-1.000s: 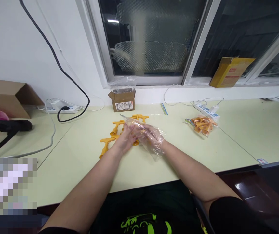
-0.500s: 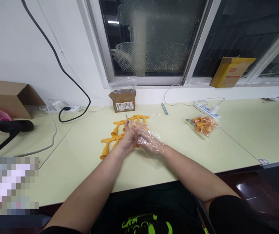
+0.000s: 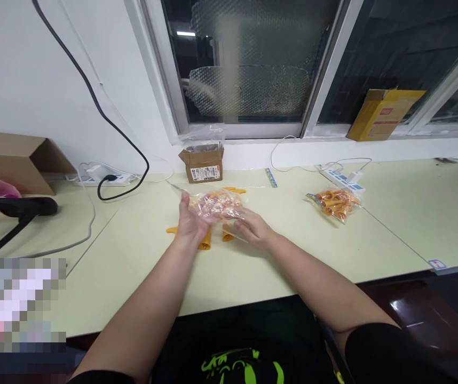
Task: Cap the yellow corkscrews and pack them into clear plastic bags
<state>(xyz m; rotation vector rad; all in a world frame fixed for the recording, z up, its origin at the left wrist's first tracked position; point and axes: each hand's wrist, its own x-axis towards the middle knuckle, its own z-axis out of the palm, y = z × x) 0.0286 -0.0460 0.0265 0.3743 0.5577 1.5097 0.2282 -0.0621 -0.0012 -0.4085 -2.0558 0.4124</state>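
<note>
A clear plastic bag (image 3: 220,205) stretches between both hands, crinkled and shiny, just above the table. At its left side my left hand (image 3: 190,223) grips it, thumb pointing up. The fingers of my right hand (image 3: 255,230) are closed on the bag's right end. Beneath and around it lie several orange plastic pieces with T-shaped handles and funnel-like ends; one cup-like end (image 3: 204,244) shows below the bag, and another orange piece (image 3: 228,234) lies near my right fingers. The bag and hands partly cover these pieces.
A filled bag of similar orange pieces (image 3: 338,204) lies at right by a power strip (image 3: 343,180). A small open carton (image 3: 205,164) stands against the wall, near a blue-green printed strip (image 3: 271,178). At left are another power strip (image 3: 119,181) and a black cable (image 3: 133,145).
My hands have moved apart, the left one leftward and the right one rightward. The bag, earlier draped over my right hand and wrist, is now spread between both hands above the orange pieces.
</note>
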